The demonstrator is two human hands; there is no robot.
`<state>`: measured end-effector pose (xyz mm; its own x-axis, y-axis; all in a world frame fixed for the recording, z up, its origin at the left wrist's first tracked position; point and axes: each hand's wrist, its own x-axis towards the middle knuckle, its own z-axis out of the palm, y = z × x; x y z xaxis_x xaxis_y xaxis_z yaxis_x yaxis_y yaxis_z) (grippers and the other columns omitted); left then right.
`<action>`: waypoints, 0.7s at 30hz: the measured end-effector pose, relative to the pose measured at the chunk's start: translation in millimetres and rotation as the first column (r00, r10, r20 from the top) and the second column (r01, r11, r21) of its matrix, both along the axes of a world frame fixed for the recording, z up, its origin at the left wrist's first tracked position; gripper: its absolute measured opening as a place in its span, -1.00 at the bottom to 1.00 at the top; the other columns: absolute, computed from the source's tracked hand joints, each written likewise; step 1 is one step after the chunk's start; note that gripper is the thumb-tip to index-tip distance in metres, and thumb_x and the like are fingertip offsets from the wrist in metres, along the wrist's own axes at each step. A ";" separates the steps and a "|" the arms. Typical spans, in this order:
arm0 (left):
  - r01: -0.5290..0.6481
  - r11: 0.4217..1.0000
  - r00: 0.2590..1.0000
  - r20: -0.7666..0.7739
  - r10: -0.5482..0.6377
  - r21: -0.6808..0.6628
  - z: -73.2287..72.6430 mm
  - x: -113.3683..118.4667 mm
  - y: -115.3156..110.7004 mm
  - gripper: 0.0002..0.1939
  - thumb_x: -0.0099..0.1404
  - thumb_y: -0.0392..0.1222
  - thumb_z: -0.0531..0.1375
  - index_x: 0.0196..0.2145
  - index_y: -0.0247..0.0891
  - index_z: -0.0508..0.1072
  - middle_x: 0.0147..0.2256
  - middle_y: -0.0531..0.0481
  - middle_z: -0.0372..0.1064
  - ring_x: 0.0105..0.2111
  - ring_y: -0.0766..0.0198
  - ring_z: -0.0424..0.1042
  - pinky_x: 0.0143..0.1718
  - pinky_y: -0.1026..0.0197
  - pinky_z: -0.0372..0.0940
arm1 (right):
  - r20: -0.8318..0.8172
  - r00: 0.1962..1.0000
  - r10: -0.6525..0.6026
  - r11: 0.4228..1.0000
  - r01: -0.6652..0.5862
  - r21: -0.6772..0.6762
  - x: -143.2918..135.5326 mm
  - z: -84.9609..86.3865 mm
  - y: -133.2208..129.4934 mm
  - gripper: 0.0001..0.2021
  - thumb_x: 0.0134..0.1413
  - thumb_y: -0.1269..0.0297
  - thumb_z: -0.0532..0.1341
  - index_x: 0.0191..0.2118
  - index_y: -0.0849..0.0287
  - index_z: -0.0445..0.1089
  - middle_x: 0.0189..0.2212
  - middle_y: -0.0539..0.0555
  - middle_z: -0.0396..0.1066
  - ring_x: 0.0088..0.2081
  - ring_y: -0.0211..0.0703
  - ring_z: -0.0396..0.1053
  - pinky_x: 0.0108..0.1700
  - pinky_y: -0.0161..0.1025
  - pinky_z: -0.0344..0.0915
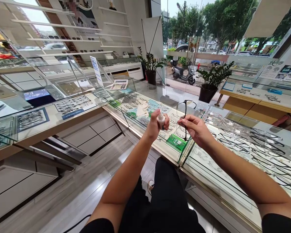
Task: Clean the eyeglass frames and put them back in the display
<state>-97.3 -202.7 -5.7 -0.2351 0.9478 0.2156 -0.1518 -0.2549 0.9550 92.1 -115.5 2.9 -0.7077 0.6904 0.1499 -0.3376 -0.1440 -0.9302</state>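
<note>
Above the glass display counter [169, 153], my left hand [155, 125] is wrapped round a small spray bottle [161, 118] with a white top. The thumb is raised beside the nozzle. To its right, my right hand [195, 128] pinches a pair of black-framed glasses [185, 111] near the bridge, one lens above the fingers and the other below. Bottle and glasses are apart. A pale cloth [142, 108] lies on the counter top, left of the bottle.
Rows of glasses [235, 142] lie in the right-hand case. A calculator [119, 84] and a sign [96, 71] stand at the counter's far left. Potted plants [210, 81] stand behind it. Glass edges run along the counter front.
</note>
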 end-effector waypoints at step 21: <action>-0.246 0.957 0.812 -0.507 0.289 0.152 0.0 0.0 15.6 -0.39 0.40 0.40 0.14 -0.51 -0.17 0.21 -0.51 0.07 0.11 -0.43 0.26 0.11 -0.33 0.12 0.05 | -0.002 0.995 0.097 0.995 -0.097 0.032 -3.3 -11.4 -5.5 -0.63 -0.12 -0.05 0.69 -0.39 0.06 0.63 -0.32 0.00 0.55 -0.20 -0.18 0.41 -0.04 -0.19 0.32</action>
<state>-97.3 -187.0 -5.7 -0.3104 0.8396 0.4458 0.4450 -0.2861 0.8486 88.9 -121.0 -8.5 -0.7702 0.6137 0.1735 -0.3271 -0.1466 -0.9335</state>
